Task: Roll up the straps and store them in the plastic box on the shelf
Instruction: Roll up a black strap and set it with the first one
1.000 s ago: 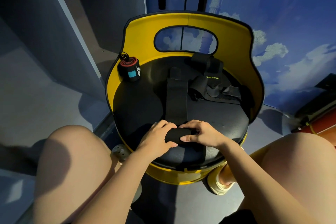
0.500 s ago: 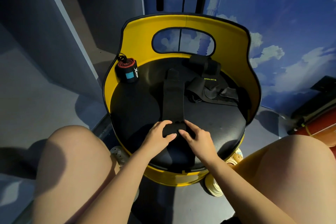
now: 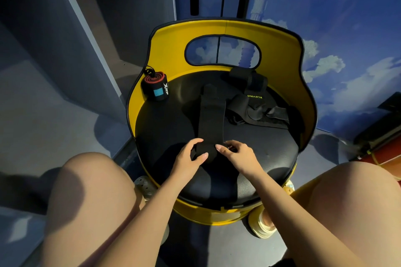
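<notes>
We were midway through rolling the black strap [image 3: 211, 112], which lay flat along the middle of the round black seat [image 3: 165, 128], its near end already wound into a small coil [image 3: 204, 151] between our hands. Our left hand [image 3: 188, 159] curled around the coil's left side, thumb under and fingers over; our right hand [image 3: 239, 156] pinched its right end with bent fingers. Most of the strap was not yet rolled, so we judged the next move called for turning the coil away from us along the strap, keeping it tight and its edges even. One finished roll [image 3: 155, 87], red and black with a blue patch, stood at the seat's far left against the yellow backrest [image 3: 280, 54]. A loose heap of black straps [image 3: 256, 104] sat far right, unrolled. The seat was padded and slightly glossy. Behind it was a wall [image 3: 347, 17] painted with blue sky and clouds, and grey panels stood to the left. We could see neither plastic box nor shelf.
</notes>
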The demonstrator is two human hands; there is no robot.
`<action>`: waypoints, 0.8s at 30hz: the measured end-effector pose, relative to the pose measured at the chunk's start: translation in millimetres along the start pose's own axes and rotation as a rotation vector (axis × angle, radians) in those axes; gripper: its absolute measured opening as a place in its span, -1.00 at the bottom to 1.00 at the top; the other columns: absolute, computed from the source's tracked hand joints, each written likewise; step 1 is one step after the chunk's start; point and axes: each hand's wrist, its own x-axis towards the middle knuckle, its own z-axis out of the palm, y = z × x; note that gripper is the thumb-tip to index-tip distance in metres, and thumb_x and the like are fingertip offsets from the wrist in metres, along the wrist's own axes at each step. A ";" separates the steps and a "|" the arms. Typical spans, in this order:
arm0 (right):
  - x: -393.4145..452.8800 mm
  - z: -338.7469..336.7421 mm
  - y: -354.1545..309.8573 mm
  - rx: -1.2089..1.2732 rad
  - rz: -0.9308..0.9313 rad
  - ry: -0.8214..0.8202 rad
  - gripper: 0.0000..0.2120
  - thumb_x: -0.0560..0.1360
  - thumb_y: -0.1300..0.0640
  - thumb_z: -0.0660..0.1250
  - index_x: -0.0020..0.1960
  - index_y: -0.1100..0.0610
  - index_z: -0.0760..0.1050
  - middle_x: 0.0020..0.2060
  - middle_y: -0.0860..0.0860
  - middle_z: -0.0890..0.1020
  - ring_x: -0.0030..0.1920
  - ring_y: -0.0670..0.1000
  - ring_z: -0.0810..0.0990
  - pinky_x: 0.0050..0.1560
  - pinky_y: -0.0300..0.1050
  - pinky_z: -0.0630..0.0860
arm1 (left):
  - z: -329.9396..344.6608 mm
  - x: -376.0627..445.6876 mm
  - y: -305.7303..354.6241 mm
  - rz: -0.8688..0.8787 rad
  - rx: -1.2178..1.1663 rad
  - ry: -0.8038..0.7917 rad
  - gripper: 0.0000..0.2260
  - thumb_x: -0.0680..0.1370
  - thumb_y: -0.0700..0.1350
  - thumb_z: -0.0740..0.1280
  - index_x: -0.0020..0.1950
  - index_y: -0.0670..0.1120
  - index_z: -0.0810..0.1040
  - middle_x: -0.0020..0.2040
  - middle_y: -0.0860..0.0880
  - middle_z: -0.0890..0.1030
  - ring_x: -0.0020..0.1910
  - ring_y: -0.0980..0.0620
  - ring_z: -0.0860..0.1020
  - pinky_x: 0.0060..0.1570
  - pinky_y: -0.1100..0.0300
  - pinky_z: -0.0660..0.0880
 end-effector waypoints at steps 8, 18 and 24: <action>0.6 4.4 17.2 -0.159 -0.341 -0.040 -0.47 0.40 0.10 0.47 0.32 0.02 0.37 0.19 -0.12 0.39 0.23 -0.14 0.37 0.21 -0.31 0.31 | 1.6 16.4 7.5 -0.098 0.002 0.017 -0.64 0.57 -0.05 0.27 0.37 0.05 0.40 0.43 -0.04 0.32 0.41 -0.02 0.28 0.16 0.25 0.23; 18.2 -10.7 17.5 -0.274 -0.430 -0.152 -0.40 0.36 0.13 0.50 0.34 0.00 0.37 0.24 -0.10 0.38 0.24 -0.13 0.38 0.18 -0.52 0.23 | -1.0 22.1 14.2 -0.162 0.039 -0.003 -0.66 0.57 0.02 0.26 0.34 0.01 0.43 0.37 -0.03 0.32 0.34 -0.02 0.33 0.17 0.22 0.30; 19.4 -18.5 14.3 -0.195 -0.338 -0.223 -0.41 0.32 0.07 0.54 0.30 -0.01 0.43 0.15 -0.08 0.50 0.12 -0.12 0.48 -0.02 -0.57 0.35 | -6.8 11.0 10.0 -0.043 0.223 -0.053 -0.58 0.49 0.10 0.34 0.33 0.16 0.36 0.35 0.03 0.28 0.31 0.00 0.32 0.12 0.20 0.34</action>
